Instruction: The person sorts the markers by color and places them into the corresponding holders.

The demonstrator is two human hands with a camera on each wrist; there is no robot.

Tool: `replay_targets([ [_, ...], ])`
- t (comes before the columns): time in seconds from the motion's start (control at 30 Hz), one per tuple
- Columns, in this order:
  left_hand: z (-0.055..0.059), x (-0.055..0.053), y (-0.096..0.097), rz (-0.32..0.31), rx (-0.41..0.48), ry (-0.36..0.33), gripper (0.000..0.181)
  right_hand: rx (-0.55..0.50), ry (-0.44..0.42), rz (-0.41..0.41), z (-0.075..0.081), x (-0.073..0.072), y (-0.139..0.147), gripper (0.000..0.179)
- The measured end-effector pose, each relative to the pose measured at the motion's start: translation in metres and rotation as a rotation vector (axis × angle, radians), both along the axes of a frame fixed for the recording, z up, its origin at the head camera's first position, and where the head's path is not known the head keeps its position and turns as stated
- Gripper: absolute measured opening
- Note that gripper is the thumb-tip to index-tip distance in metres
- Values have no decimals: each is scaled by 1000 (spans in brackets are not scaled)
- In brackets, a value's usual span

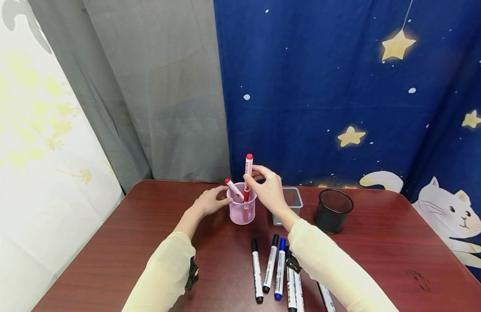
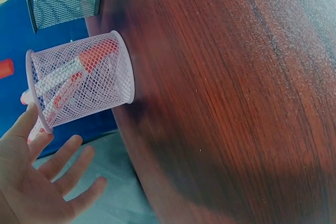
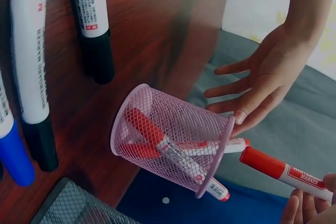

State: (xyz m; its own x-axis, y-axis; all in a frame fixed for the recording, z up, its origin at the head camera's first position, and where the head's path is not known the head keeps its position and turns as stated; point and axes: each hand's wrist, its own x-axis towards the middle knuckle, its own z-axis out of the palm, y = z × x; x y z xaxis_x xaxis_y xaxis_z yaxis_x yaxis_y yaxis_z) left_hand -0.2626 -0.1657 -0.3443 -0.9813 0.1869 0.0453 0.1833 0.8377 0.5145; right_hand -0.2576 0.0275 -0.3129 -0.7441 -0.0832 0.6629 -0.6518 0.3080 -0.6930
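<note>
We count one table (image 1: pixel 158 251), three mesh cups (image 1: pixel 236 214) far on it, three red markers (image 1: pixel 246 187), at least six other markers (image 1: pixel 280 269) near, and two hands (image 1: pixel 266 188).

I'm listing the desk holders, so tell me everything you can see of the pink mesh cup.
The pink mesh cup is round and open-topped, with see-through walls that look like coated wire and smooth pink bands at rim and base. It stands upright on the table, left of the grey mesh holder in the head view. Two red-and-white markers lean inside, ends poking past the rim. The left hand touches that rim.
</note>
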Motion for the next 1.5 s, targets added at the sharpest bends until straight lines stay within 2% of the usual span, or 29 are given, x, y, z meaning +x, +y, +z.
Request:
replay_targets([
  [0.37, 0, -2, 2, -3, 2, -25, 49, -11, -26, -63, -14, -12, -11, 25],
  [1.0, 0, -1, 0, -11, 4, -13, 49, 29, -91, -81, -26, -12, -19, 24],
  [1.3, 1, -1, 0, -20, -1, 11, 48, -7, -27, -71, -27, -14, -11, 21],
  [1.5, -1, -2, 0, -14, -8, 13, 48, 18, -32, -92, -28, -14, -5, 23],
])
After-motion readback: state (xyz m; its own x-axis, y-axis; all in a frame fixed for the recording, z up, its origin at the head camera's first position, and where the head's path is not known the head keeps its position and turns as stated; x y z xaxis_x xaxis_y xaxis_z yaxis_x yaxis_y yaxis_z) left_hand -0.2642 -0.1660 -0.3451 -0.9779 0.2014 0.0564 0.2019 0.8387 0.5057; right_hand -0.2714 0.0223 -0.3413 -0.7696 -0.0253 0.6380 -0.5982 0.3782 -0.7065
